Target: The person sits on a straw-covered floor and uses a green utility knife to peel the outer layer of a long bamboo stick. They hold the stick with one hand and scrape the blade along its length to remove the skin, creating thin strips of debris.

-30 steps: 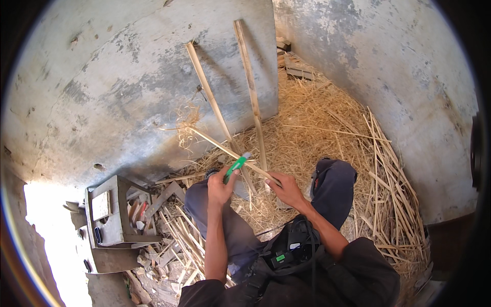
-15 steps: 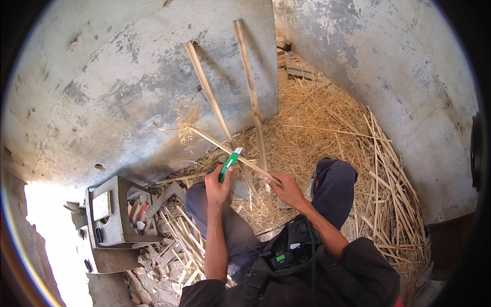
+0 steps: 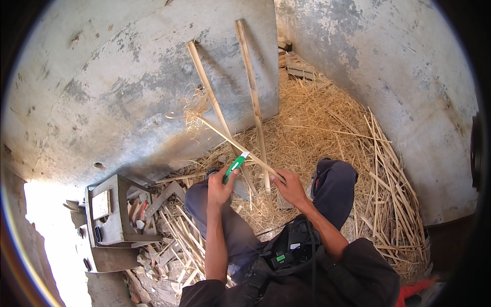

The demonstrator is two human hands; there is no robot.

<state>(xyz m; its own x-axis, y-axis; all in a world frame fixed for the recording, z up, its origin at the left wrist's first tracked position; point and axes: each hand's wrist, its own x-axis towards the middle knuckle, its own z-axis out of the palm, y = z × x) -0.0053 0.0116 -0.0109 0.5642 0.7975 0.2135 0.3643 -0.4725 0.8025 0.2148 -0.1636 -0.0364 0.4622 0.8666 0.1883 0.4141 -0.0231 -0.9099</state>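
My left hand (image 3: 220, 187) is closed round a green utility knife (image 3: 234, 169), its short blade against a pale wooden strip (image 3: 220, 134). The near end of that strip is gripped in my right hand (image 3: 289, 188). It slants up and leftward from there, across two standing slats. Thin curled shavings (image 3: 194, 111) hang in a tangle at the strip's far end. Both hands are above the gap between my knees.
Two long slats, a left one (image 3: 208, 88) and a right one (image 3: 252, 81), lean on the grey wall (image 3: 128, 77). Shavings (image 3: 317, 112) cover the floor ahead. Loose sticks (image 3: 391, 189) lie in a heap at right. A wooden stool (image 3: 124, 238) lies at left beside scattered offcuts.
The knife has moved along the strip toward my right hand. The strip's far end and shavings have shifted slightly right. Something red has appeared at the lower right edge.
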